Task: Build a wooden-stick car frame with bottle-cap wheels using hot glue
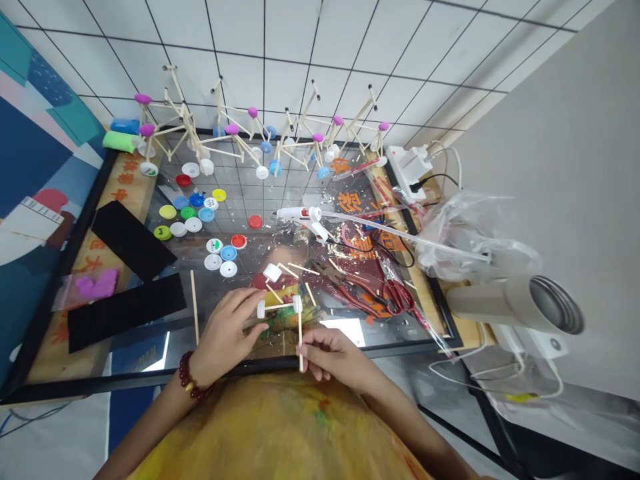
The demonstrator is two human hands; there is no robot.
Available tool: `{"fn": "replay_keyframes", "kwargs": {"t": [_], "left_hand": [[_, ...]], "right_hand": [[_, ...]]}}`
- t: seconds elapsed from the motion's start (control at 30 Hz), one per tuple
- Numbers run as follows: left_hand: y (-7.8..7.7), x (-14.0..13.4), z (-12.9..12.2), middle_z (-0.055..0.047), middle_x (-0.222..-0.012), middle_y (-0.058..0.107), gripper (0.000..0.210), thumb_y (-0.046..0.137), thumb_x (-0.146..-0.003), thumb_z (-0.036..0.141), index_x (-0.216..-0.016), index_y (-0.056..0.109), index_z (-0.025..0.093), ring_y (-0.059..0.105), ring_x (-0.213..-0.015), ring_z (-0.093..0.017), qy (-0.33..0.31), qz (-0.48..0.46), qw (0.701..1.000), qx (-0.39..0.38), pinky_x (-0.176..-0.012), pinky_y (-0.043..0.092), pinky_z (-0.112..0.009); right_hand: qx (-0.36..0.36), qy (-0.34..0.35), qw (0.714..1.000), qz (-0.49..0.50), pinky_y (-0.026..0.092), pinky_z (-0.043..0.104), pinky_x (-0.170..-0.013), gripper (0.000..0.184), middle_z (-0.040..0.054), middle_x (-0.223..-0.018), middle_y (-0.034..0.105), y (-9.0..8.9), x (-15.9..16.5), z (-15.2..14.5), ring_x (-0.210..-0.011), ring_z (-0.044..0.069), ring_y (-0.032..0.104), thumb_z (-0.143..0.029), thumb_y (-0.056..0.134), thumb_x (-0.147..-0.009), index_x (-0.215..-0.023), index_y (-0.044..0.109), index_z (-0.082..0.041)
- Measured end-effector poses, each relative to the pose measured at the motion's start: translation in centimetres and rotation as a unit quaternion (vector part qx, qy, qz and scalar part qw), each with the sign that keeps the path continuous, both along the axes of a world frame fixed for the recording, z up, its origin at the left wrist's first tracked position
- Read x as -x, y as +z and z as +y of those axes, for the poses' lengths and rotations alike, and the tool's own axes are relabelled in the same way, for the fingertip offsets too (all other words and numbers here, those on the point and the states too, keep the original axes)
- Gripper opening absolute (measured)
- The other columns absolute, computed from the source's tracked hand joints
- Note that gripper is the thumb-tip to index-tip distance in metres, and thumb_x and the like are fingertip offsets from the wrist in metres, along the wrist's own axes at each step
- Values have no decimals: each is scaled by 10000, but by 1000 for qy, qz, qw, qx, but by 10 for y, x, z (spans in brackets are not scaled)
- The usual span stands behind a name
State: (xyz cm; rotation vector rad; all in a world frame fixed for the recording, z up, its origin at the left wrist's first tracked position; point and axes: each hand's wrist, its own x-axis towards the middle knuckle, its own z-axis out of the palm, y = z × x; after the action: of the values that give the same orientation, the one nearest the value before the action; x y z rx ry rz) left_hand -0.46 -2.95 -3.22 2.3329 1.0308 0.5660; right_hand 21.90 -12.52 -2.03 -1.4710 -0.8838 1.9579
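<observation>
Head view, lower centre: left hand [227, 333] pinches the white cap end of a small wooden-stick-and-cap frame [280, 305] lying crosswise; right hand [333, 353] grips its upright stick from below, seemingly, both hands equally close over the glass desk [150, 347].

Nothing is reading clearly here. Large orange characters are showing on the wooden border [131, 179] at the left of the glass-topped counter [240, 193], and more orange characters are lying under the glass beside the red pliers [357, 297], but all of them are appearing too blurred and too covered to make out.
</observation>
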Motion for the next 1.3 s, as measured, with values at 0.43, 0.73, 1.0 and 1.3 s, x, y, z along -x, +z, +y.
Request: {"fn": "replay_keyframes", "kwargs": {"t": [0.43, 0.73, 1.0, 1.3], "left_hand": [[23, 1, -18, -59, -1129, 686, 295, 652, -858, 176, -1140, 672, 259, 636, -1041, -207, 65, -174, 981, 63, -916, 520, -350], [20, -10, -29, -34, -804, 747, 121, 693, -835, 298, -890, 744, 202, 699, -715, -158, 132, -283, 881, 355, -697, 565, -253], [12, -7, -39, -30, -775, 733, 170, 652, -875, 299, -976, 734, 191, 686, -692, -143, 137, -365, 817, 424, -698, 568, -262], [18, -5, -40, -49, -722, 747, 134, 677, -852, 299, -841, 753, 189, 694, -659, -163, 122, -376, 834, 385, -633, 575, -268]], "right_hand": [[-322, 97, 925, -174, 369, 208, -588, 90, -34, -695, 535, 16, 19, 20, -629, 96, 490, -129, 569, -787, -733, 548, -197], [-338, 136, 920, -144, 320, 195, -541, 150, -70, -646, 450, 13, 27, 24, -559, 73, 415, -129, 535, -783, -733, 427, -221], [-354, 173, 910, -131, 325, 222, -607, 178, -55, -685, 456, 18, 23, 21, -626, 88, 418, -196, 522, -867, -732, 408, -216], [-368, 175, 906, -113, 346, 224, -591, 130, -50, -668, 506, 18, 25, 21, -609, 93, 457, -216, 560, -855, -744, 492, -214]]}}
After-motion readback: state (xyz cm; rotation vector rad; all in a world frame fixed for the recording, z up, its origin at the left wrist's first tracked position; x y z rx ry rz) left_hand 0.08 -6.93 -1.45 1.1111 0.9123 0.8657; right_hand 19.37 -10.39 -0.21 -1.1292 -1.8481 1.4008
